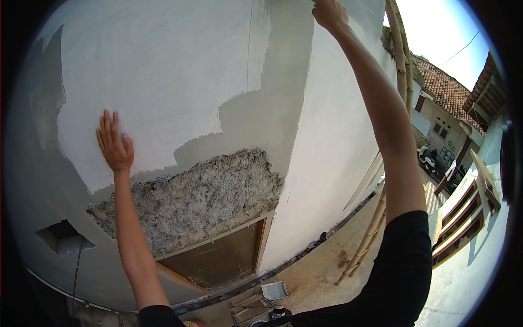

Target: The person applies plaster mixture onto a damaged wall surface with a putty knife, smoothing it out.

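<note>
My left hand [115,144] lies flat against the wall with its fingers stretched out, on the lower left of a white-coated patch [163,82]. High up at the top edge, my right hand [330,15] is closed near the wall's corner. What it grips is mostly cut off by the frame; only a small dark end shows. Between the white patch and the white side wall [332,131] runs a strip of bare grey plaster [289,82]. Below the patch is a broad band of rough, exposed concrete [212,185].
A wood-framed opening [223,256] lies under the rough band. At lower left is a square hole [62,237] with a hanging cord. Bamboo poles [400,60] stand at right. A rectangular tray [274,290] rests on the ground beside wood pieces. Slatted wooden shutters [460,215] flank the right.
</note>
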Action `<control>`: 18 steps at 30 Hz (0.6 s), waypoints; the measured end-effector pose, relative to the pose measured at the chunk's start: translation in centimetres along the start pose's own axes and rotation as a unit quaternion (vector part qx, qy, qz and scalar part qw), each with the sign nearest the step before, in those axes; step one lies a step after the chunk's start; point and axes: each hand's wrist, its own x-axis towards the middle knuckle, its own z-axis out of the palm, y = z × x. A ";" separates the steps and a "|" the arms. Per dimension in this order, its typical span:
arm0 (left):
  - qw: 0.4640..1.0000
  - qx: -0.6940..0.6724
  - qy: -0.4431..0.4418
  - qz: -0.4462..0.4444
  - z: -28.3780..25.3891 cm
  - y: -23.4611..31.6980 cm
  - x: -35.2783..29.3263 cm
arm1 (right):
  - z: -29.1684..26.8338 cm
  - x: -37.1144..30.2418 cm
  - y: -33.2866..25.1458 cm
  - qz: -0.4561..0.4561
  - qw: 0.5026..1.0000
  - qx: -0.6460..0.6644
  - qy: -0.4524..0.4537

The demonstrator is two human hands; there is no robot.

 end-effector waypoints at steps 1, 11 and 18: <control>1.000 0.007 -0.002 0.002 -0.3 -0.5 -0.1 | 0.2 -0.1 -1.8 -0.014 1.000 -0.020 -0.008; 1.000 0.010 0.006 0.004 -0.4 -0.6 0.2 | -0.4 -6.8 0.6 -0.196 0.939 -0.093 -0.267; 1.000 0.007 0.002 0.005 0.1 -0.3 -0.3 | -1.5 1.8 0.2 -0.176 0.964 -0.131 -0.151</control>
